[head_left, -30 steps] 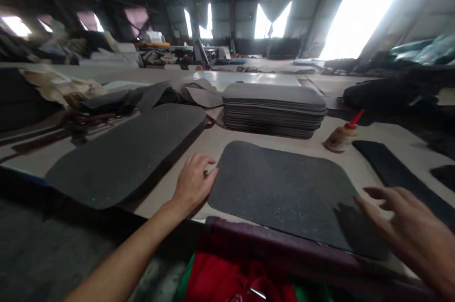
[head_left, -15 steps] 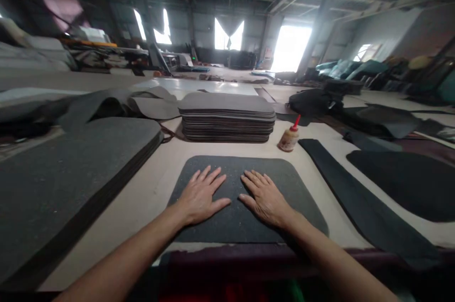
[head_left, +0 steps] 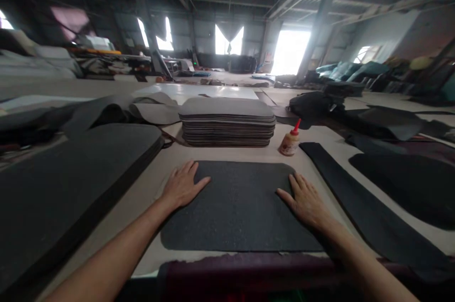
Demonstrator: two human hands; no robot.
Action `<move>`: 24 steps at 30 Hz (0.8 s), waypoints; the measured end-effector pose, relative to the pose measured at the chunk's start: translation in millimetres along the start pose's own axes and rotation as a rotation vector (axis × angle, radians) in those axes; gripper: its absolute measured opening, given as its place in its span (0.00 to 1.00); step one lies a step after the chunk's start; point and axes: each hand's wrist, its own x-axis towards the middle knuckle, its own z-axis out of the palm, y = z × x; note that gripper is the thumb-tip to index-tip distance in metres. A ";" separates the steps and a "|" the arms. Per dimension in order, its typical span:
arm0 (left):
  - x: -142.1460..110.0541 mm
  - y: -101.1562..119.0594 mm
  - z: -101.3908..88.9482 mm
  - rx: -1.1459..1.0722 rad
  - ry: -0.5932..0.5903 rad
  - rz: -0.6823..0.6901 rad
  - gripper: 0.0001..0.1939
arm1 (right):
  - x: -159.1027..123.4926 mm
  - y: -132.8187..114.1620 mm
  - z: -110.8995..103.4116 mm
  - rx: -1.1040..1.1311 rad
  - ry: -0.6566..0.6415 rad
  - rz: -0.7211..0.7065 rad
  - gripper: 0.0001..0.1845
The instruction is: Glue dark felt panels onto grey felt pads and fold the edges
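A dark grey mat with rounded corners [head_left: 238, 207] lies flat on the pale tabletop right in front of me. My left hand [head_left: 183, 186] rests at its upper left edge, fingers extended and thumb over the surface. Across from it, my right hand [head_left: 304, 197] touches the upper right edge, its thumb on the mat and its fingers stretched out. Neither hand grips anything. Just behind the mat stands a neat stack of similar grey mats [head_left: 227, 124]. To the right of that stack is a glue bottle with a red nozzle [head_left: 289, 140], upright.
A thick pile of large dark sheets [head_left: 78, 188] covers the left side. On the right lie a long dark strip [head_left: 362, 202] and a dark rounded piece [head_left: 405, 186]. A black bundle [head_left: 313, 103] sits farther back. Maroon cloth [head_left: 249, 269] runs along the near edge.
My hands have moved apart from the middle of the mat, the left one to its left edge and the right one to its right edge. Both stay open.
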 end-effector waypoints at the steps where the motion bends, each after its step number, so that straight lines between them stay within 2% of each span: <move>1: 0.9 -0.6 1.0 0.007 0.011 -0.021 0.41 | 0.9 2.8 1.9 0.003 0.013 0.019 0.49; 4: 4.1 -4.3 -1.5 0.030 0.044 -0.080 0.36 | 3.9 11.1 2.7 0.000 0.053 0.076 0.46; 7: -0.9 -7.1 -14.0 0.057 0.097 -0.142 0.30 | -1.9 17.4 -5.6 -0.006 0.130 0.105 0.43; 10: -25.8 -2.1 -30.3 0.071 0.135 -0.106 0.28 | -24.3 15.7 -17.2 0.055 0.238 -0.047 0.40; 11: -38.7 1.5 -35.0 0.063 0.117 -0.040 0.29 | -34.8 13.6 -20.2 0.087 0.226 -0.141 0.39; 13: -68.3 9.8 -42.3 0.006 0.003 0.144 0.31 | -57.2 9.6 -24.1 0.146 0.100 -0.326 0.38; 14: -83.6 13.5 -45.0 -0.041 -0.082 0.238 0.33 | -67.9 8.8 -25.1 0.163 0.017 -0.389 0.40; 16: -111.4 18.5 -49.2 -0.122 -0.230 0.358 0.43 | -85.8 10.6 -25.8 0.182 -0.109 -0.471 0.49; 18: -132.8 19.2 -52.0 -0.160 -0.306 0.388 0.52 | -97.8 16.8 -25.3 0.200 -0.145 -0.521 0.57; 19: -140.9 18.0 -52.9 -0.167 -0.320 0.392 0.53 | -101.7 20.9 -24.7 0.206 -0.140 -0.539 0.58; 24: -162.1 5.6 -60.8 -0.206 -0.323 0.409 0.43 | -112.2 44.3 -17.6 0.210 -0.099 -0.603 0.46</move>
